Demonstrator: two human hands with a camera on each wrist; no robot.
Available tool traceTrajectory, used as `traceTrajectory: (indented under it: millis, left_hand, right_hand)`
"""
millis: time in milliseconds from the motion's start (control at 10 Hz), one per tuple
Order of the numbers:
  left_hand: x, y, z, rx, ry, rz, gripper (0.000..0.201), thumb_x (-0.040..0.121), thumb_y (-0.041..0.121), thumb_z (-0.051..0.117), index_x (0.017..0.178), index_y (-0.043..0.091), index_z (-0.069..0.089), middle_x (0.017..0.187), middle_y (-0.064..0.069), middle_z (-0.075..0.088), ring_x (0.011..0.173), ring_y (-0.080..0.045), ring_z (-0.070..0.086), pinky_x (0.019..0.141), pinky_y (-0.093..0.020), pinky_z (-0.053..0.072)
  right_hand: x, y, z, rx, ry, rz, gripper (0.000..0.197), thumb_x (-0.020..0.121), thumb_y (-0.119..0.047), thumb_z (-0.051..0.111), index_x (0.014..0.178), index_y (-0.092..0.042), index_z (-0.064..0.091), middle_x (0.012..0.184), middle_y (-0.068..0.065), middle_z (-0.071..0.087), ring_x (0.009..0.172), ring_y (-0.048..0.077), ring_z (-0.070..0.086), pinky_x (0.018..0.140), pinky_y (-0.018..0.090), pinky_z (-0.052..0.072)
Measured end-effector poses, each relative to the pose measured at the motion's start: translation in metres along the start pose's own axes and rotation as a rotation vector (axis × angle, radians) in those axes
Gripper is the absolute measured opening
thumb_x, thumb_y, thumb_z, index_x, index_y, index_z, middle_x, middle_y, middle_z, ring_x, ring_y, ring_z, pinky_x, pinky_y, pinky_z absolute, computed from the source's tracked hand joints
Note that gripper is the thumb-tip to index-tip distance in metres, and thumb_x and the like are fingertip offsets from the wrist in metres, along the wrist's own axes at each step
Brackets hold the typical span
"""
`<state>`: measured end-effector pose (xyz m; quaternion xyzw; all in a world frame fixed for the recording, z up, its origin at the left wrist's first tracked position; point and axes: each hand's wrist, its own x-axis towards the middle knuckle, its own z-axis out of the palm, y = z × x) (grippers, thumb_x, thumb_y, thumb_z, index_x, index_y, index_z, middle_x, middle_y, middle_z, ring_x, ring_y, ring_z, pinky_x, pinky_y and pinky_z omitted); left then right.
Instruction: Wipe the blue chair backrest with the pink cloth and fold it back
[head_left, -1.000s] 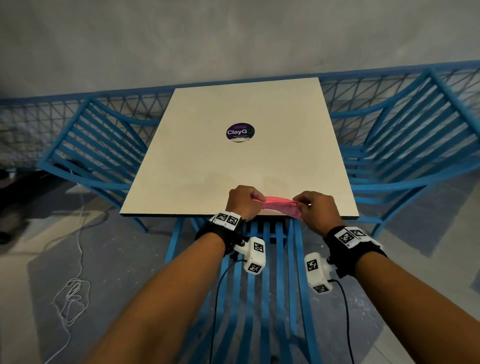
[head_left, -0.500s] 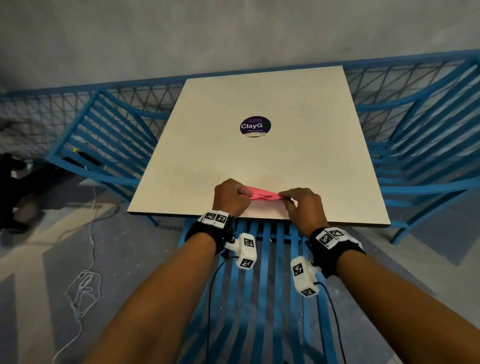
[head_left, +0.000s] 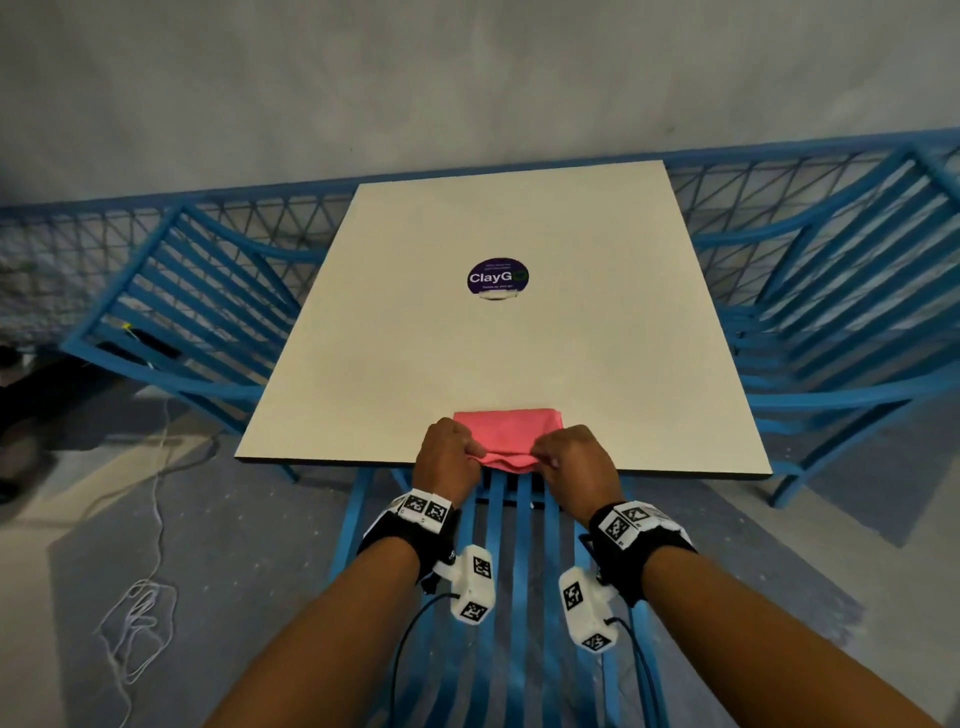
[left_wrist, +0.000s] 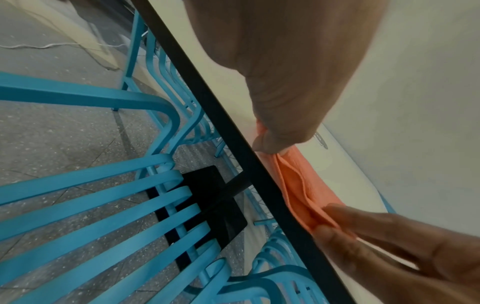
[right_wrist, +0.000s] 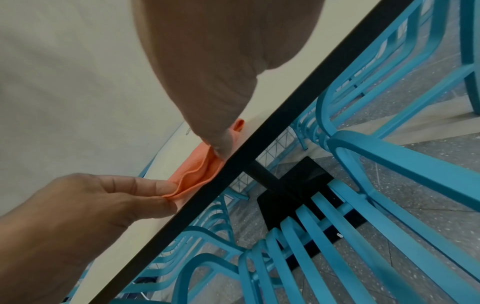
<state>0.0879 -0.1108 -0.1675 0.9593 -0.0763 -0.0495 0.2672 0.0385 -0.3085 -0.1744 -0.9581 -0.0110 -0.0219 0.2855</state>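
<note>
Both hands, left (head_left: 448, 453) and right (head_left: 574, 457), pinch the near corners of the folded pink cloth (head_left: 508, 434) between curled fingers (left_wrist: 267, 142) at the bench (head_left: 498, 353) edge. Beyond the fingers sits a round purple sticker (head_left: 497, 277); below them, blue chair (head_left: 511, 597) slats.

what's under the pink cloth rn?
The pink cloth lies on the white table at its near edge, both hands pinching its near corners. Whether anything lies beneath the folds is hidden.
</note>
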Motion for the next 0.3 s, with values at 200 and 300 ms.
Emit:
traceTrajectory:
  millis: [200, 300]
  left_hand:
    - [-0.004, -0.003, -0.008, 0.028, -0.074, -0.014, 0.033, 0.073, -0.006, 0.076, 0.098, 0.014, 0.083, 0.128, -0.007, 0.066, 0.124, -0.022, 0.054, 0.098, -0.014, 0.033]
    - [-0.008, -0.004, -0.013, -0.011, -0.082, -0.005, 0.032, 0.076, -0.002, 0.074, 0.101, 0.016, 0.083, 0.135, -0.006, 0.064, 0.129, -0.022, 0.051, 0.105, -0.019, 0.034]
  right_hand:
    - [-0.009, -0.007, -0.014, -0.094, -0.064, -0.032, 0.013, 0.079, -0.031, 0.076, 0.087, -0.021, 0.075, 0.102, -0.003, 0.075, 0.104, 0.023, 0.057, 0.081, 0.037, 0.054]
    - [-0.015, -0.01, -0.02, -0.069, 0.012, -0.048, 0.015, 0.083, -0.036, 0.073, 0.089, -0.023, 0.077, 0.102, -0.006, 0.077, 0.103, 0.023, 0.059, 0.083, 0.033, 0.052]
